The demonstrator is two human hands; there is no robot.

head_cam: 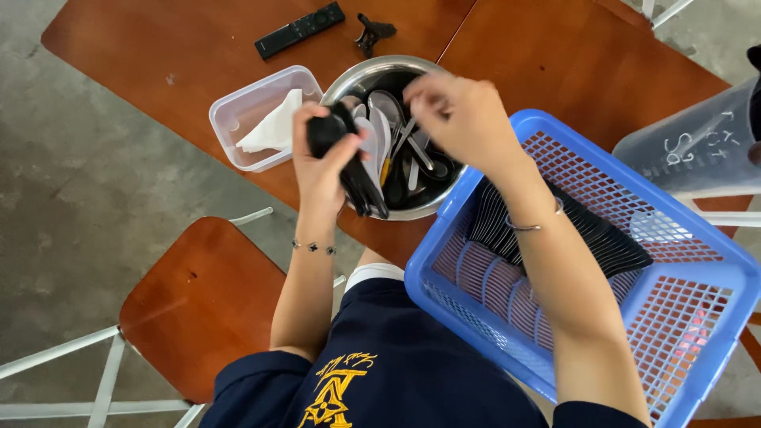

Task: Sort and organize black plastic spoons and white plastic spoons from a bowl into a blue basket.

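Head cam looks straight down: blue plastic basket on the lap holds a stack of black utensils. Left hand is clenched around a bundle of black spoons, right hand pinches one utensil over the steel bowl. Farther back on the wooden table: clear container, remote.

A reddish-brown wooden table fills the upper frame. On it lie a black remote control and a small dark clip at top centre, a clear plastic container left, a steel bowl beside it, and a blue basket lower right.
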